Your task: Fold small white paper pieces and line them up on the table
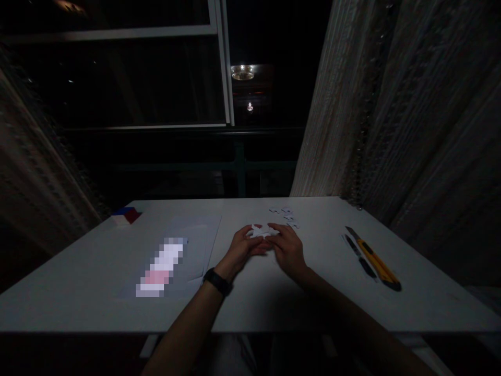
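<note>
Above the middle of the white table, my left hand [241, 248] and my right hand [287, 249] meet around a small white paper piece [261, 230] with an irregular, cut-looking outline. Fingers of both hands are closed on it from either side, and they hide its lower part. Just beyond my right hand lie several small white cut-out pieces [287, 212] with dark marks, shaped somewhat like jigsaw pieces. A dark watch [217, 282] is on my left wrist.
White paper sheets [199, 245] lie at the left, with a bright pixelated object [164, 266] on them. A block [126, 215] in blue, red and white sits at the far left. To the right lie a yellow utility knife [373, 258], blade exposed, and a black pen [362, 257].
</note>
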Motion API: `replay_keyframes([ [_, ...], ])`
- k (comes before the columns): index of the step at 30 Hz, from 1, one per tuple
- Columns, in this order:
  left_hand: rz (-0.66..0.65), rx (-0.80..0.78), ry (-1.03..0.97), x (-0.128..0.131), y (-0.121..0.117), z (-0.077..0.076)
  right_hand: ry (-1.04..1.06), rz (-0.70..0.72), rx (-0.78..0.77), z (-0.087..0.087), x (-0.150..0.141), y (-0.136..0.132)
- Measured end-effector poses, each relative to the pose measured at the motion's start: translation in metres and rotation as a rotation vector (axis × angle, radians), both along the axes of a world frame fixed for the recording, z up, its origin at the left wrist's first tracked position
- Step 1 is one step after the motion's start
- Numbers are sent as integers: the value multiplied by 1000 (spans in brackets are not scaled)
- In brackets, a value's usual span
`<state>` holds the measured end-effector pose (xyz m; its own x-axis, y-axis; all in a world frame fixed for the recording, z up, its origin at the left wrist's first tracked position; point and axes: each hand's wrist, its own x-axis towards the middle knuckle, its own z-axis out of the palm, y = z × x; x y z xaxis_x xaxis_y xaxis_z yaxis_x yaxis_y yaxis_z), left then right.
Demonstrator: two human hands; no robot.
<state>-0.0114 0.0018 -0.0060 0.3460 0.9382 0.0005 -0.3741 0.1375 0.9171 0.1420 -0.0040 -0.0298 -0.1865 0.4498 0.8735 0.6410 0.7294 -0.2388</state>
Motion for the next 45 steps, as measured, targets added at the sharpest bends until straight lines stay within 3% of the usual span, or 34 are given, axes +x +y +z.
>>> replay_keyframes([
  [5,-31,8,-24,-2,0,0,-85,-48,161,4,1,-2],
  [10,-20,15,0,-3,0,-1,-144,-51,228,6,1,-3],
  [23,80,89,112,5,3,-5,-198,-15,266,7,0,-7],
  [31,143,136,175,8,4,-6,-186,33,122,4,2,-4],
  [34,273,189,239,10,4,-5,6,39,-39,5,-1,-3],
  [37,412,279,347,9,1,-3,351,51,-446,8,-5,-2],
  [41,527,452,606,6,-5,1,746,343,-1107,8,-10,1],
  [43,546,510,682,6,-8,2,848,486,-1262,8,-11,1],
  [45,553,527,707,7,-9,2,907,560,-1314,8,-12,1],
])
